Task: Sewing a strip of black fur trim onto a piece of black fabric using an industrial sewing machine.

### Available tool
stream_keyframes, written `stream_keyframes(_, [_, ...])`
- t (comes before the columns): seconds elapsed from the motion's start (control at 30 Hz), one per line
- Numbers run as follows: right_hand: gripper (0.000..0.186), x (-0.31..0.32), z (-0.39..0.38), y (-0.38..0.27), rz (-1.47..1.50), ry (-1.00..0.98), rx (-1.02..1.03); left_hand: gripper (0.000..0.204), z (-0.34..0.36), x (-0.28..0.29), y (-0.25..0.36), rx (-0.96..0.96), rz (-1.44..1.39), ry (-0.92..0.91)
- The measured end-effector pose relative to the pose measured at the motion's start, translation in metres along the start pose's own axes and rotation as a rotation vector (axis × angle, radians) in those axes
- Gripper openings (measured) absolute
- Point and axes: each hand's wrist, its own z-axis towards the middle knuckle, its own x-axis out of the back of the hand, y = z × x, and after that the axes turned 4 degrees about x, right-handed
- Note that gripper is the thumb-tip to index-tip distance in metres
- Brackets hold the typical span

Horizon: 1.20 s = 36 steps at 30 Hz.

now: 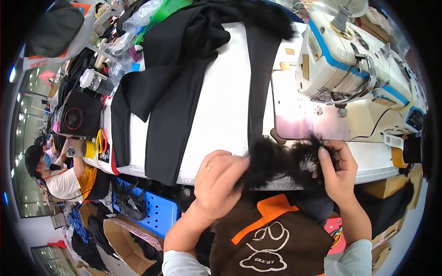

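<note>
Left hand [220, 184]: its grip is drawn in, fingers curled over the left end of the fur; a ring shows on one finger, and the exact pinch is partly hidden by the fingers.
Right hand [340, 172]: its grip is narrow, thumb pressed against the fingers with the fur's right end caught between them.
Black fur piece [269, 161]: held between the two hands at the near edge of the surface [218, 106], its long axis running left to right, bunched and fluffy.
Key relation: the fur spans from one grip to the other, while the sewing machine [350, 69] stands beyond and to the right of it, so the right hand is the nearer one to the machine.
Dark strip [261, 87]: runs away from the person, roughly crosswise to the fur, its near end meeting the fur's far side; whether the two are joined I cannot tell.
Far fur [271, 20]: a second fluffy patch at the strip's far end.
Black cloth [172, 106]: long folded panels left of the strip, well apart from both hands.
Outer left: yellow-handled scissors [101, 141], a dark speaker-like box [76, 116], and a seated co-worker [64, 179] beyond.
Below: a brown apron [271, 230] with orange trim.
</note>
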Motion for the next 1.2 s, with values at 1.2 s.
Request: stream_keyframes(1.2, [0.032, -0.056, -0.003, 0.015, -0.251, -0.127, 0.619, 0.046, -0.03, 0.001, -0.017, -0.062, -0.041, -0.033])
